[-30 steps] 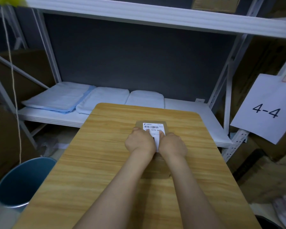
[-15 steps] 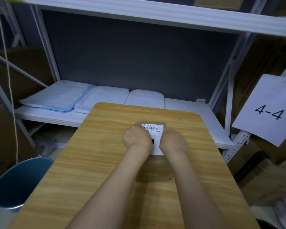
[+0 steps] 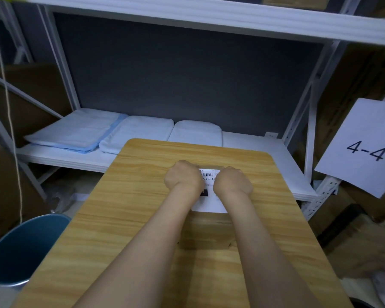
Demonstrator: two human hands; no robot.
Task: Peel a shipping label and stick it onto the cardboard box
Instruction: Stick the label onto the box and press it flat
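A flat brown cardboard box [image 3: 209,232] lies in the middle of the wooden table [image 3: 120,218]. A white shipping label [image 3: 209,205] with a barcode lies flat on its top. My left hand [image 3: 182,176] and my right hand [image 3: 232,181] rest side by side on the far end of the label. Their fingers are curled down and pressed onto it, and the backs of the hands hide the fingertips. My forearms cover the box's left and right sides.
A white metal shelf [image 3: 265,147] stands just behind the table, with folded pale cloths [image 3: 138,132] on it. A blue bin [image 3: 20,247] sits on the floor at the left. A paper sign reading 4-4 [image 3: 365,150] hangs at the right, with cardboard boxes behind it.
Both hands have slid away from me along the label toward the box's far end. More of the label's near part now shows between my wrists.
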